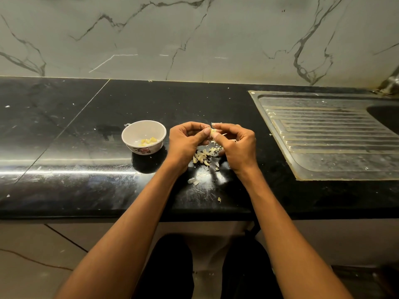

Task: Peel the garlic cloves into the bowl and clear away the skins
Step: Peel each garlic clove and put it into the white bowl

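A small white bowl with a flower print stands on the black counter, left of my hands, with several peeled yellow cloves inside. Both hands meet above the counter and pinch one garlic clove between their fingertips. My left hand holds it from the left with thumb and forefinger. My right hand pinches it from the right, and a strip of skin hangs off it. Below the hands lies a heap of garlic cloves and papery skins. A few loose skins lie nearer the counter's front edge.
A steel sink drainboard fills the counter's right side, with the dark basin at the far right. A marble wall backs the counter. The counter's front edge runs below my forearms.
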Demonstrator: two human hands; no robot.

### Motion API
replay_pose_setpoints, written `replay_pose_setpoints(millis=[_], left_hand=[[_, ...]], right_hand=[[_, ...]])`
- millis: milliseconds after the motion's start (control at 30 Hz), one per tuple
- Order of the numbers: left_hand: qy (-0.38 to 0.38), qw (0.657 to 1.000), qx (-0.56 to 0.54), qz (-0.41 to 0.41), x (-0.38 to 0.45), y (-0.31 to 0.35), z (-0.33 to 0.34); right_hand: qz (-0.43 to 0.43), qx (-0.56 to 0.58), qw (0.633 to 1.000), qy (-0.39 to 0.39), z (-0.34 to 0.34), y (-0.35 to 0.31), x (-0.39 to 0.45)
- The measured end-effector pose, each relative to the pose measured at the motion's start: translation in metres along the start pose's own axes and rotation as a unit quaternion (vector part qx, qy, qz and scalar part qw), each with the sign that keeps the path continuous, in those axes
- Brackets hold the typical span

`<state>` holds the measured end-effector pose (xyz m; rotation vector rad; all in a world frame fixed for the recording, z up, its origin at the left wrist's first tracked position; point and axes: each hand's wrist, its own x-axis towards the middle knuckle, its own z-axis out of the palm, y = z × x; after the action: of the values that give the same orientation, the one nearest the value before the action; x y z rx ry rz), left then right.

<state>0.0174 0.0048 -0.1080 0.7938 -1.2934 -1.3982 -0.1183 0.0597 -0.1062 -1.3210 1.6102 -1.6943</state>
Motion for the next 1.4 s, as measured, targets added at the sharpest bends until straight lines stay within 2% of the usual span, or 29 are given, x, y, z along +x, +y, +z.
replay_pose_setpoints(millis=[167, 333, 533, 900, 1133, 1400], left_hand=[[0.002, 1.0, 0.019, -0.001, -0.0001, -0.0006, 0.0011], [-0.007, 0.999, 0.032, -0.008, 0.0009, -0.0006, 0.0009], [0.0, 0.999, 0.032, 0.01, -0.0015, 0.0003, 0.0006], [0.014, 0.996, 0.079, 0.039, -0.0052, 0.0007, 0.0045], [0.039, 0.995, 0.073, 0.048, -0.0069, 0.0022, 0.006], [0.047, 0.995, 0.083, 0.042, -0.006, 0.0005, 0.0067]], right_hand=[[-0.028, -0.035, 0.999, 0.028, 0.0012, -0.0007, -0.0005], [-0.009, -0.016, 0.999, 0.042, -0.0004, -0.0029, 0.0001], [0.007, 0.006, 1.0, 0.011, -0.0018, 0.0001, 0.0002], [-0.064, -0.087, 0.993, 0.047, 0.0013, 0.0008, -0.0026], [-0.045, -0.048, 0.997, 0.03, 0.0004, 0.0006, -0.0021], [-0.086, -0.103, 0.99, 0.035, 0.0003, -0.0022, -0.0044]])
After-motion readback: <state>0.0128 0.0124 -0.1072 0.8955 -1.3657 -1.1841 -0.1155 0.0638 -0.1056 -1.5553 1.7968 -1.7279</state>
